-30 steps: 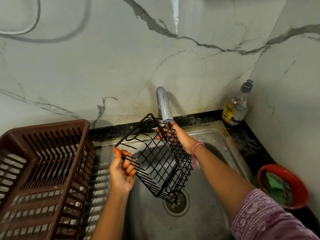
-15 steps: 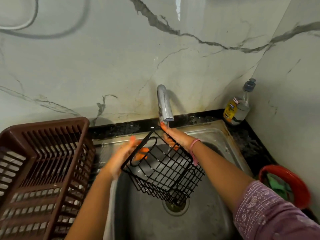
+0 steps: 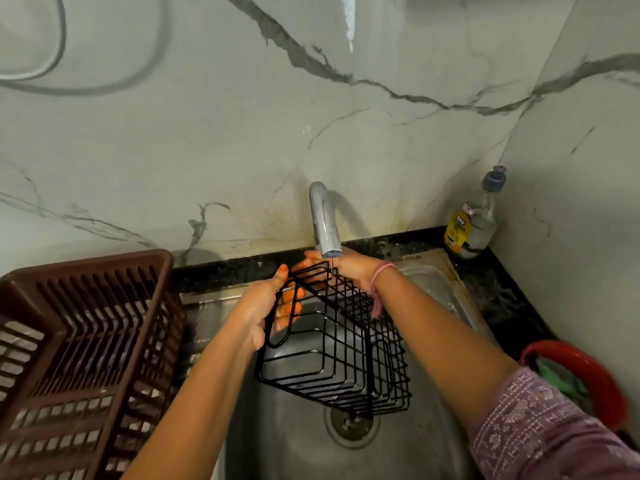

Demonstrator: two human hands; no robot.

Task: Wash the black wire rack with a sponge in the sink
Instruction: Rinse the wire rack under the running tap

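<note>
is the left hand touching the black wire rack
Touching. The head view shows the left hand gripping the black wire rack at its upper left edge, fingers curled round the wire.

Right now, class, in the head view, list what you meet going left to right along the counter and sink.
Brown dish basket → left hand → black wire rack → soap bottle → red tub.

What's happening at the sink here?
A person is holding a black wire rack over the steel sink, right under the tap. The left hand grips the rack's near edge and the right hand holds its far end by the spout, where only a thin trickle runs. No sponge is visible. A brown dish basket sits alongside.
</note>
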